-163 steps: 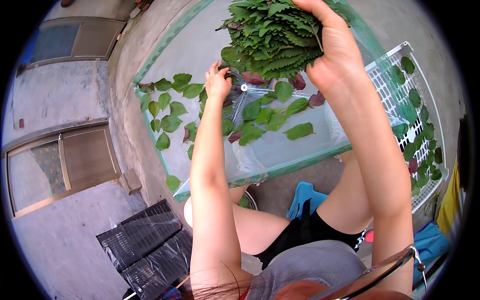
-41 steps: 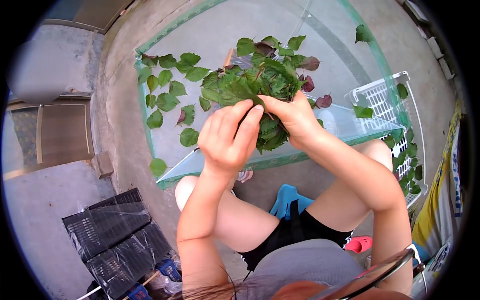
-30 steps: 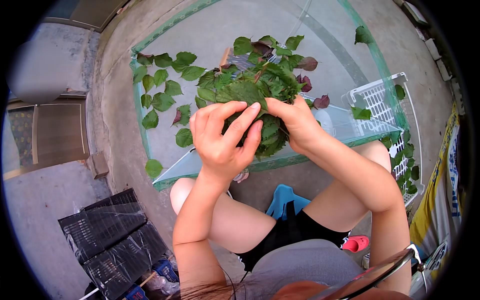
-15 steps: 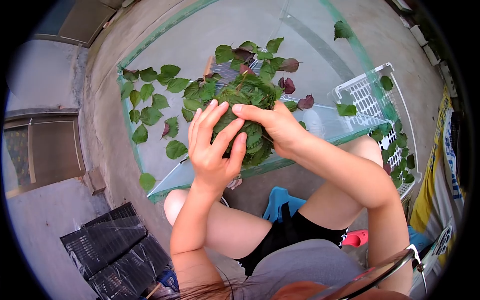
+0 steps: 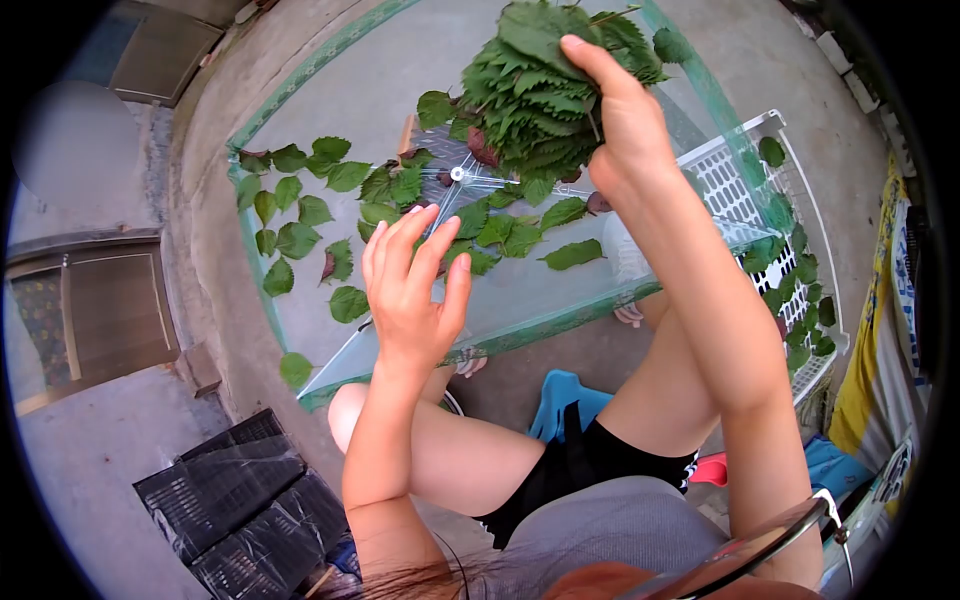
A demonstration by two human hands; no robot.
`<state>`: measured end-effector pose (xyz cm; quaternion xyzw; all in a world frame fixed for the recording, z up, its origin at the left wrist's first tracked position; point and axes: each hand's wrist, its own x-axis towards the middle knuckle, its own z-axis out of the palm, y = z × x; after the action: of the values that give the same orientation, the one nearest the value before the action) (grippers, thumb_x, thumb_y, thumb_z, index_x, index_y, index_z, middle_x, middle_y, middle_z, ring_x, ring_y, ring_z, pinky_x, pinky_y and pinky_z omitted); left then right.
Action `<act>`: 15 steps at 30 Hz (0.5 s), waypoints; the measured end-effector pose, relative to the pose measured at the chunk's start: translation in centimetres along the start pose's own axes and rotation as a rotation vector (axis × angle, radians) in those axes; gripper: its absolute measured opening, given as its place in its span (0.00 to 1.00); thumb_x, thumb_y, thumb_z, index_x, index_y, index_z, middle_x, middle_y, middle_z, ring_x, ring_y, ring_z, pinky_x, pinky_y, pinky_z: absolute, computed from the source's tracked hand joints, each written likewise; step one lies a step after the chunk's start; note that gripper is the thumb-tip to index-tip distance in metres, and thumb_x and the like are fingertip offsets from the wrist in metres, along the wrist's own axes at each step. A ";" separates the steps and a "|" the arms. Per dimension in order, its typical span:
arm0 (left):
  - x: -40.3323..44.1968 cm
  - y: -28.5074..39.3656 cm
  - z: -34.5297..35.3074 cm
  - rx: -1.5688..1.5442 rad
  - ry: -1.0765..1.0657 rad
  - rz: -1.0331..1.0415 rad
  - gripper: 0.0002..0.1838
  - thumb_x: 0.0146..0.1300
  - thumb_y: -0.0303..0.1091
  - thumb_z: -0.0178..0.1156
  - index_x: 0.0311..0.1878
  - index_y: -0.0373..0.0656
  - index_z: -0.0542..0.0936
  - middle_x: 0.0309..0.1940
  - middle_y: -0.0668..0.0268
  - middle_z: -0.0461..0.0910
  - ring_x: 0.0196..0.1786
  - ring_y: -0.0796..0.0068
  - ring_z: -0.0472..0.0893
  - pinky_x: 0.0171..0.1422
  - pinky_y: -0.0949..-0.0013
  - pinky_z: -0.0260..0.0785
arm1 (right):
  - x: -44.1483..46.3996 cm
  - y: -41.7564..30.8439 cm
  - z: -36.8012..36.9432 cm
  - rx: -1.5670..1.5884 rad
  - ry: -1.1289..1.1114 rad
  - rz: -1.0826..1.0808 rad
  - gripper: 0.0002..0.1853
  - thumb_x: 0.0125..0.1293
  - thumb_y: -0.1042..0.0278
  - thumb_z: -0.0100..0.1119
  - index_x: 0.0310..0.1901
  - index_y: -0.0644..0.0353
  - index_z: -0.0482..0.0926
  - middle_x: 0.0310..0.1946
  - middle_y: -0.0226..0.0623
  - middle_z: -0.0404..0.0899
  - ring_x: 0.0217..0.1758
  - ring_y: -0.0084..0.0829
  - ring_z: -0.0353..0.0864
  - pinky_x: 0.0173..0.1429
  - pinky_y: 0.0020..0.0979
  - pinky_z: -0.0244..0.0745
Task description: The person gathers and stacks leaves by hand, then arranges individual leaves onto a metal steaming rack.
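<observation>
Raised away from the left hand [image 5: 412, 300], the leaf stack [image 5: 535, 95] is clamped by the right hand [image 5: 637, 130] above a green-edged mesh cover [image 5: 350, 85] strewn with loose leaves [image 5: 574, 255]. The left fingers are spread wide. Concrete floor [image 5: 222, 240] is seen beyond.

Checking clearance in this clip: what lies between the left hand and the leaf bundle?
The head view shows loose leaves, a pale hub and thin rods between the left hand and the leaf bundle.

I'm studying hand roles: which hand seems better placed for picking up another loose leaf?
Probably the left hand: it looks empty, near loose leaves, while the right hand holds the leaf bundle.
</observation>
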<state>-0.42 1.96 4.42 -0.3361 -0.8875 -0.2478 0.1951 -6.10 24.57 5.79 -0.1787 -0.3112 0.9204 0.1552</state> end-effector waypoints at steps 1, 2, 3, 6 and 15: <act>0.0 -0.1 0.2 0.066 -0.100 -0.048 0.17 0.54 0.29 0.63 0.49 0.42 0.80 0.51 0.60 0.78 0.51 0.57 0.78 0.67 0.52 0.59 | 0.5 -0.5 -0.1 -0.059 0.031 -0.059 0.16 0.61 0.63 0.62 0.46 0.65 0.78 0.43 0.40 0.82 0.44 0.34 0.83 0.53 0.36 0.79; -0.4 -0.5 0.4 0.090 -0.208 -0.106 0.18 0.54 0.32 0.65 0.49 0.42 0.80 0.51 0.60 0.77 0.49 0.57 0.78 0.67 0.54 0.59 | 0.7 -1.1 -0.2 -0.053 0.055 -0.028 0.16 0.61 0.63 0.62 0.46 0.64 0.78 0.43 0.40 0.82 0.45 0.34 0.83 0.53 0.37 0.78; -1.1 -1.1 1.0 0.093 -0.213 -0.105 0.18 0.54 0.32 0.65 0.49 0.42 0.80 0.51 0.60 0.77 0.49 0.57 0.78 0.67 0.54 0.59 | 0.7 -2.1 0.1 -0.047 0.078 0.004 0.16 0.60 0.62 0.62 0.46 0.64 0.78 0.43 0.40 0.82 0.45 0.34 0.83 0.54 0.37 0.78; -1.8 -2.1 1.9 0.068 -0.430 -0.195 0.17 0.55 0.34 0.65 0.49 0.40 0.80 0.50 0.59 0.78 0.49 0.59 0.78 0.62 0.58 0.64 | 0.4 -3.4 1.1 0.201 0.052 0.121 0.14 0.62 0.63 0.57 0.43 0.65 0.79 0.39 0.44 0.83 0.41 0.40 0.83 0.50 0.41 0.80; 4.3 -7.4 5.8 0.181 -0.640 -0.274 0.13 0.57 0.36 0.62 0.45 0.44 0.82 0.43 0.61 0.81 0.45 0.59 0.81 0.49 0.60 0.72 | 0.8 -4.4 1.4 0.290 0.000 0.187 0.15 0.64 0.61 0.54 0.43 0.64 0.80 0.39 0.45 0.83 0.42 0.42 0.82 0.50 0.43 0.79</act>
<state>-9.56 2.59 -0.34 -0.2558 -0.9588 -0.0745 -0.0988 -6.59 27.49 9.38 -0.1828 -0.1572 0.9660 0.0930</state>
